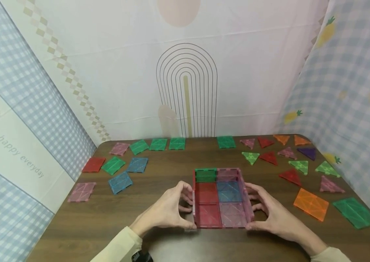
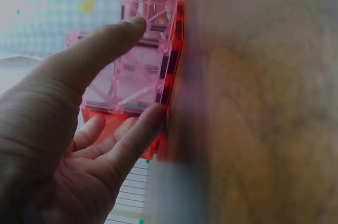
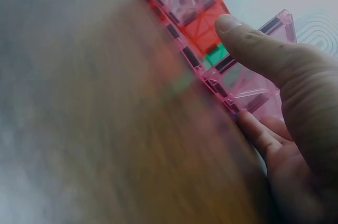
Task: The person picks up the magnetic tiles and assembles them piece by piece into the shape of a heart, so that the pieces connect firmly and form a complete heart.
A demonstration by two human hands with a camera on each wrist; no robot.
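A low box of translucent magnetic tiles (image 1: pixel 234 215) sits on the table in front of me, its near side without a wall. Red, blue and pink tiles make its floor. A green tile (image 1: pixel 205 175) and a pink one form the back wall; red and pink tiles stand along the left. My left hand (image 1: pixel 171 208) holds the box's left side, thumb at the near corner and fingers curved along the wall (image 2: pixel 100 89). On the opposite side my right hand (image 1: pixel 272 215) grips the pink right wall (image 3: pixel 253 89) the same way, its thumb at the near corner.
Loose square tiles, such as a blue one (image 1: pixel 120 182) and a red one (image 1: pixel 93 165), lie at the left. Several triangles, among them a purple one (image 1: pixel 307 153), spread over the right, with larger orange (image 1: pixel 311 204) and green (image 1: pixel 356 213) tiles. Fabric hangs behind the wooden table (image 1: pixel 106 225).
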